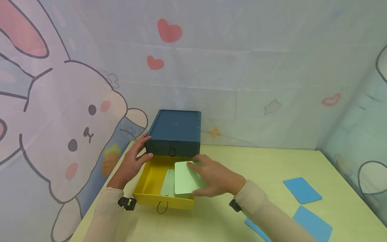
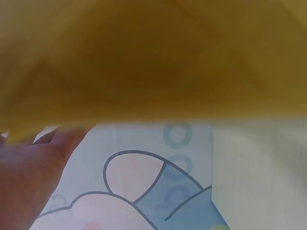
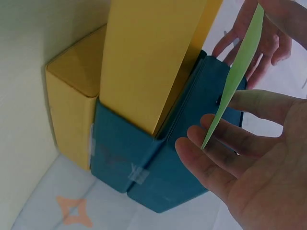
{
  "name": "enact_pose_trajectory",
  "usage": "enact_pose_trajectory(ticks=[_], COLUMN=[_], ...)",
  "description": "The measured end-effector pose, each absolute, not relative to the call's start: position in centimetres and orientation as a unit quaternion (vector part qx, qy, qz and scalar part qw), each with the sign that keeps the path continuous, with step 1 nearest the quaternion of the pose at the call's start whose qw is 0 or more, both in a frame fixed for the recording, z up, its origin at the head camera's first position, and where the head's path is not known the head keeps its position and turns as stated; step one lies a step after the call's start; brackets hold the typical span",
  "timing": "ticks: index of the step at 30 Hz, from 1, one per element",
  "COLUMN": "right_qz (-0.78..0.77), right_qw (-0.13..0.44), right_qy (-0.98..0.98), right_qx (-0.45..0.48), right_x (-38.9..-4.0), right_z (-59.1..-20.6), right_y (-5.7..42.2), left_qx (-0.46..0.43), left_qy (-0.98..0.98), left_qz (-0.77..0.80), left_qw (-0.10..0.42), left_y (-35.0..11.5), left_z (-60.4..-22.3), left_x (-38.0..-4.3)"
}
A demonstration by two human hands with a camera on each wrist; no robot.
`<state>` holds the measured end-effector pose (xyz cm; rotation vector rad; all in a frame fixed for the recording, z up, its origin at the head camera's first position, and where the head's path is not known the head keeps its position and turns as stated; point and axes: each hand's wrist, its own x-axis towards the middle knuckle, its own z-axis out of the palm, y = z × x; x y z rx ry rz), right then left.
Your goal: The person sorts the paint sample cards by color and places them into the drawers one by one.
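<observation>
My right hand (image 1: 219,176) pinches a pale green card (image 1: 187,178) between thumb and fingers, above the right part of a pulled-out yellow drawer (image 1: 178,203). In the right wrist view this card (image 3: 237,72) shows nearly edge-on. More pale green card (image 1: 167,185) lies inside the drawer, partly covered by the held one. My left hand (image 1: 131,164) rests its fingertips at the left front corner of the dark blue drawer box (image 1: 176,125), thumb near the drawer's back left. In the left wrist view, blurred yellow drawer fills the top and hides most of this hand.
Blue cards (image 1: 302,190) lie on the light yellow table (image 1: 242,161) at right, one partly behind my right sleeve (image 1: 266,208). Black cord loops (image 1: 162,207) hang on the drawer fronts. A printed cloth backdrop (image 1: 226,67) stands close behind the box.
</observation>
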<state>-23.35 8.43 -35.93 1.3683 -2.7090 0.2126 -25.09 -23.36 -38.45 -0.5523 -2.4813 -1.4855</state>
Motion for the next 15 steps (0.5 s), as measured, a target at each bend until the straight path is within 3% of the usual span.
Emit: enact_pose_trajectory(ticks=[15], right_qz=[-0.025], right_qw=[0.048], right_qy=[-0.895], right_qx=[0.443], right_x=[-24.6], right_z=[-37.5], right_y=[3.3], left_qx=[-0.181], left_qy=[-0.841], left_qz=[-0.5], left_qw=[0.101], left_y=[-23.2], left_z=[-38.3], left_x=[-25.0])
